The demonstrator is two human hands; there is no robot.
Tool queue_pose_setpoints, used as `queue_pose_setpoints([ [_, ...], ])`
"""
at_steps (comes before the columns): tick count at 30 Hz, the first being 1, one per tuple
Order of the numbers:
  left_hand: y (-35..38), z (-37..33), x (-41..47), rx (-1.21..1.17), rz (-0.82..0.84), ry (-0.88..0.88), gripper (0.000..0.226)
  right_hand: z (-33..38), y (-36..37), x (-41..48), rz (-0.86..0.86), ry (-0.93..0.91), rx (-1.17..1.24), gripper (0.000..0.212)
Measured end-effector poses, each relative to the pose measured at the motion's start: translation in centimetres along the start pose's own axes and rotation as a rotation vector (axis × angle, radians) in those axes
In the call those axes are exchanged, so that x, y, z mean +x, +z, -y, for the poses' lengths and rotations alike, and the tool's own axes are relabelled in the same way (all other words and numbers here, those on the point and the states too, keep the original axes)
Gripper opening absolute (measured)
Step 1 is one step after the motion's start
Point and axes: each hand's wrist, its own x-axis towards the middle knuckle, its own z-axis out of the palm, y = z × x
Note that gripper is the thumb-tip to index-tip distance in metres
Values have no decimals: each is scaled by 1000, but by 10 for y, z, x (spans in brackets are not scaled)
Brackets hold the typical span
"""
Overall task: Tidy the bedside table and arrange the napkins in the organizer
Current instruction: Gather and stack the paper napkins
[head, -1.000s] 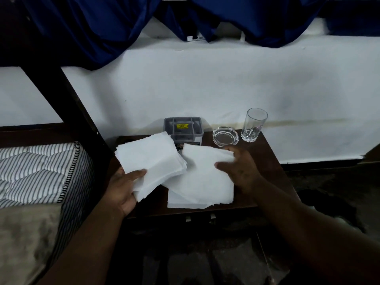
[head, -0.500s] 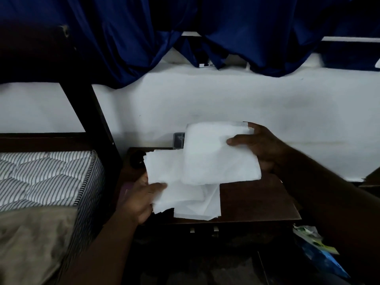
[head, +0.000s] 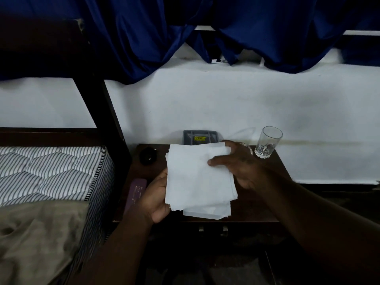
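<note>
Two bare hands hold one loose stack of white napkins (head: 197, 177) over the front of a dark wooden worktop (head: 259, 204). The left hand (head: 154, 200) grips the stack's left edge. The right hand (head: 241, 167) pinches its right edge, thumb on top. The sheets are not squared: the lower ones stick out below and to the right.

The nearest risk is likely a slipping sheet. The stack is held only at its edges and is fanned at the bottom, so a lower napkin could slide free and drop past the worktop's front edge to the floor. Farther back, the grey organizer (head: 199, 137) sits just beyond the hands, against the wall. Its compartments look narrower than the napkins, so pushing them in flat would probably crumple them. A clear drinking glass (head: 267, 142) stands just beyond and to the right of the right hand. A sideways sweep of that wrist could tip it.

Counted from near to far:
- two hands
- one stack of napkins, several sheets, too thin to count
- one flat purple item (head: 135, 192) just left of the left hand
- one small dark round object (head: 147, 156) beyond the left hand
- one organizer
- one glass
</note>
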Motion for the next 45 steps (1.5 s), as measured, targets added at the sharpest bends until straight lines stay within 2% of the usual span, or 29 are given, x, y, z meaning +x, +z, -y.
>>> queue_pose_setpoints([
  [4,2,0,-1,-26,15,-1,40,4,2,-3,-60,-65,-102,51],
  [8,3,0,-2,-54,9,-5,38,1,2,-1,-157,-141,-170,57],
  [10,4,0,-2,-80,7,-34,53,-2,2,-5,-226,-162,-130,61],
  [12,6,0,-3,-121,28,-62,46,-8,1,-13,-271,-100,3,59],
  [14,6,-1,-3,-138,5,-73,42,-19,-5,-18,-138,92,140,62],
  [16,4,0,-2,-133,22,-88,73,-29,-10,-26,106,280,270,54],
  [17,3,0,-2,-128,28,-100,89,-32,-10,-29,170,304,316,46],
  [18,3,0,-1,-115,30,-109,92,-36,-10,-27,178,293,332,41],
  [21,1,0,1,-104,-12,-130,59,-36,-4,-26,59,185,244,33],
  [23,-2,-1,2,-80,-59,-132,58,-35,0,-23,-22,138,134,31],
  [26,-7,4,4,57,-100,-89,37,-37,7,-16,12,88,12,32],
  [28,-15,8,7,123,-166,-50,37,-36,4,-11,1,69,24,26],
  [31,-27,3,8,125,-277,-7,36,-47,-19,11,-247,93,71,13],
  [33,-36,-4,10,129,-335,27,38,-67,-43,34,-443,101,-297,15],
  [34,-42,-6,12,124,-352,51,39,-77,-50,42,-441,125,-537,19],
  [36,-53,-10,15,118,-389,96,43,-96,-55,54,-310,84,-930,24],
  [41,-64,-15,15,124,-389,108,46,-99,-36,54,-189,82,-986,68],
  [45,-62,-14,20,127,-394,111,46,-107,-26,60,-178,102,-1049,72],
])
